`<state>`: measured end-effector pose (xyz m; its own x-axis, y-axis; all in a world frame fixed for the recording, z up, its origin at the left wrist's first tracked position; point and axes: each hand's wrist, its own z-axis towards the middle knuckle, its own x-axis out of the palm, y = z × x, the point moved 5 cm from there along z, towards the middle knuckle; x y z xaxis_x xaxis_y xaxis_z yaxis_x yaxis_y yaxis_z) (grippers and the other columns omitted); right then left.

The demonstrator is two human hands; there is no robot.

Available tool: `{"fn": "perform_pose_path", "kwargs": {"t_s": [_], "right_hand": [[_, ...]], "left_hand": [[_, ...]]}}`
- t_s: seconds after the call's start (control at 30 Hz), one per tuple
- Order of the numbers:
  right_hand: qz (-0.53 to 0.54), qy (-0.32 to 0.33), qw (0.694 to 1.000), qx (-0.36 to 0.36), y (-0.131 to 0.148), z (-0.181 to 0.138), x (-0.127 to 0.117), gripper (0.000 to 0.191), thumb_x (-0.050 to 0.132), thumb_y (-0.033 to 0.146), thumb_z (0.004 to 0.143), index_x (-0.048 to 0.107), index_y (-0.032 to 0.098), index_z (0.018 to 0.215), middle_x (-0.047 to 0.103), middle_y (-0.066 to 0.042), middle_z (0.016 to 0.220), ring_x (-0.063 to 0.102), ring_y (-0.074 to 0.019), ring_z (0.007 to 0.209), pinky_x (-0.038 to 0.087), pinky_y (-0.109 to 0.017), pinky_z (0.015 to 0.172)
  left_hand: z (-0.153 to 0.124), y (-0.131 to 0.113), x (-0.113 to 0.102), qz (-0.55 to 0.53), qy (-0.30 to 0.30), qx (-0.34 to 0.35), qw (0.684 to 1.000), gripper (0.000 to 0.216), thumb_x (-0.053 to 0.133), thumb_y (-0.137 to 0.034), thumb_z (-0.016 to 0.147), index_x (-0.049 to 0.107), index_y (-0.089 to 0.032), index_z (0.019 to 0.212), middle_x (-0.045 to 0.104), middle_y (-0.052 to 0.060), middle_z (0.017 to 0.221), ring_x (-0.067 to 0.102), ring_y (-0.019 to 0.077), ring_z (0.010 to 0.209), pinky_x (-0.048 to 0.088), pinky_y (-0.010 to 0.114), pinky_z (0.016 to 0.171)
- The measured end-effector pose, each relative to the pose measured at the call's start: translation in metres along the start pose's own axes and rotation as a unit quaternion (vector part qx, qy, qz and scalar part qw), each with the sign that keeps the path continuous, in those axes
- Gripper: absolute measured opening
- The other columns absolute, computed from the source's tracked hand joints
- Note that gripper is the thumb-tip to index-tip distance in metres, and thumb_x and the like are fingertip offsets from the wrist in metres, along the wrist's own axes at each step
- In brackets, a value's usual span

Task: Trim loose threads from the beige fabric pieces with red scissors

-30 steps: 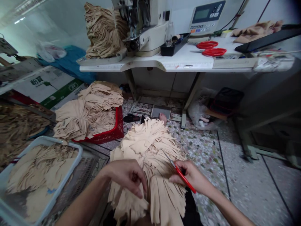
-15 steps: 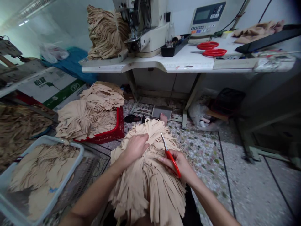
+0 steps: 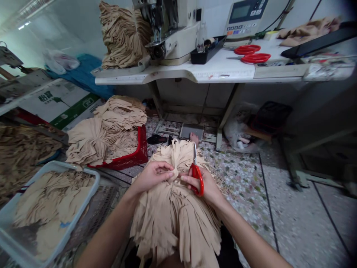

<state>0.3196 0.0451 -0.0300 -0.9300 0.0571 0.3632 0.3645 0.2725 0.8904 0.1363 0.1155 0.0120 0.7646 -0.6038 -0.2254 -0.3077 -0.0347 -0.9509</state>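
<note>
A thick stack of beige fabric pieces (image 3: pixel 178 216) lies over my lap. My left hand (image 3: pixel 153 175) pinches a fold of fabric at the top of the stack, fingers closed. My right hand (image 3: pixel 205 186) is closed round small red-handled scissors (image 3: pixel 196 172), blades pointing up and away. Its fingertips touch the same fold, right beside my left hand.
A red basket (image 3: pixel 136 154) heaped with beige pieces stands to the left. A pale tray (image 3: pixel 86 193) of more pieces sits at near left. Ahead stands a sewing machine (image 3: pixel 170 33) on a white table (image 3: pixel 217 70) with red scissors (image 3: pixel 251 54). Speckled floor lies to the right.
Both hands have moved up the stack, away from me, and come together at its top. The scissors have swung from slanting to nearly upright.
</note>
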Motion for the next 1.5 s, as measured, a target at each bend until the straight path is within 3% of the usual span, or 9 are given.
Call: {"fn": "perform_pose_path", "kwargs": {"t_s": [0.13, 0.27, 0.47, 0.63, 0.77, 0.9, 1.13, 1.37, 1.5], "right_hand": [[0.007, -0.035, 0.999, -0.038, 0.022, 0.006, 0.003, 0.045, 0.092, 0.042, 0.065, 0.056, 0.019, 0.078, 0.076, -0.008, 0.098, 0.059, -0.0115, 0.058, 0.049, -0.025, 0.055], [-0.021, -0.057, 0.996, -0.068, 0.035, 0.004, -0.002, 0.044, 0.091, 0.043, 0.068, 0.054, 0.020, 0.075, 0.075, -0.006, 0.087, 0.058, -0.0127, 0.056, 0.048, -0.026, 0.053], [-0.096, -0.104, 0.986, -0.090, 0.030, -0.011, -0.022, 0.048, 0.086, 0.055, 0.072, 0.051, 0.022, 0.077, 0.068, -0.002, 0.078, 0.052, -0.0137, 0.053, 0.044, -0.028, 0.050], [-0.281, 0.010, 0.954, -0.099, 0.015, -0.031, -0.035, 0.047, 0.074, 0.057, 0.085, 0.045, 0.022, 0.071, 0.046, 0.005, 0.064, 0.043, -0.0135, 0.058, 0.035, -0.026, 0.054], [-0.407, 0.096, 0.902, -0.103, 0.015, -0.050, -0.040, 0.036, 0.055, 0.052, 0.100, 0.049, 0.021, 0.082, 0.052, 0.001, 0.074, 0.049, -0.0162, 0.068, 0.037, -0.028, 0.063], [-0.450, 0.124, 0.880, -0.081, 0.021, -0.058, -0.038, 0.034, 0.052, 0.051, 0.102, 0.050, 0.021, 0.085, 0.056, 0.000, 0.075, 0.052, -0.0171, 0.067, 0.036, -0.029, 0.062], [-0.455, 0.128, 0.877, -0.085, 0.022, -0.050, -0.020, 0.031, 0.060, 0.048, 0.099, 0.051, 0.021, 0.084, 0.059, 0.000, 0.076, 0.053, -0.0175, 0.068, 0.034, -0.029, 0.062], [-0.450, 0.096, 0.886, -0.063, 0.016, -0.038, -0.021, 0.045, 0.063, 0.054, 0.094, 0.045, 0.021, 0.071, 0.044, 0.005, 0.063, 0.040, -0.0132, 0.061, 0.028, -0.027, 0.058], [-0.424, 0.117, 0.896, -0.053, 0.013, -0.040, -0.024, 0.047, 0.060, 0.057, 0.096, 0.044, 0.021, 0.071, 0.043, 0.005, 0.064, 0.040, -0.0132, 0.062, 0.030, -0.027, 0.059]], "left_hand": [[0.001, -0.007, 0.008, 0.017, 0.048, -0.008, 0.999, 0.029, 0.082, -0.035, 0.078, 0.074, -0.012, 0.095, 0.068, 0.004, 0.086, 0.060, 0.0148, 0.080, 0.046, 0.024, 0.073], [0.005, -0.019, 0.014, 0.008, 0.071, -0.017, 0.997, 0.029, 0.082, -0.039, 0.078, 0.072, -0.012, 0.086, 0.055, -0.002, 0.068, 0.047, 0.0092, 0.062, 0.036, 0.020, 0.057], [0.015, -0.036, 0.012, -0.079, 0.040, 0.006, 0.996, 0.035, 0.088, -0.036, 0.071, 0.068, -0.013, 0.087, 0.063, 0.002, 0.082, 0.056, 0.0100, 0.068, 0.044, 0.020, 0.062], [0.018, -0.036, 0.018, -0.070, 0.040, 0.011, 0.997, 0.030, 0.082, -0.039, 0.080, 0.073, -0.012, 0.091, 0.069, 0.004, 0.086, 0.062, 0.0123, 0.073, 0.048, 0.021, 0.067], [0.021, -0.034, 0.023, -0.121, 0.010, 0.000, 0.993, 0.032, 0.083, -0.041, 0.079, 0.075, -0.012, 0.089, 0.071, 0.004, 0.082, 0.062, 0.0117, 0.069, 0.046, 0.020, 0.064], [0.020, -0.026, 0.028, -0.144, 0.009, -0.024, 0.989, 0.036, 0.085, -0.044, 0.076, 0.077, -0.011, 0.089, 0.073, 0.005, 0.082, 0.063, 0.0133, 0.069, 0.047, 0.021, 0.064], [0.013, -0.024, 0.030, -0.103, 0.013, -0.003, 0.995, 0.035, 0.080, -0.043, 0.082, 0.075, -0.010, 0.092, 0.072, 0.007, 0.086, 0.063, 0.0160, 0.075, 0.046, 0.023, 0.068], [0.011, -0.019, 0.026, -0.118, 0.025, -0.024, 0.992, 0.034, 0.085, -0.040, 0.076, 0.075, -0.010, 0.090, 0.072, 0.005, 0.084, 0.061, 0.0133, 0.070, 0.044, 0.021, 0.064], [0.011, -0.011, 0.027, -0.136, 0.037, -0.044, 0.989, 0.033, 0.084, -0.041, 0.077, 0.076, -0.010, 0.087, 0.072, 0.005, 0.080, 0.060, 0.0126, 0.067, 0.042, 0.021, 0.062]]}}
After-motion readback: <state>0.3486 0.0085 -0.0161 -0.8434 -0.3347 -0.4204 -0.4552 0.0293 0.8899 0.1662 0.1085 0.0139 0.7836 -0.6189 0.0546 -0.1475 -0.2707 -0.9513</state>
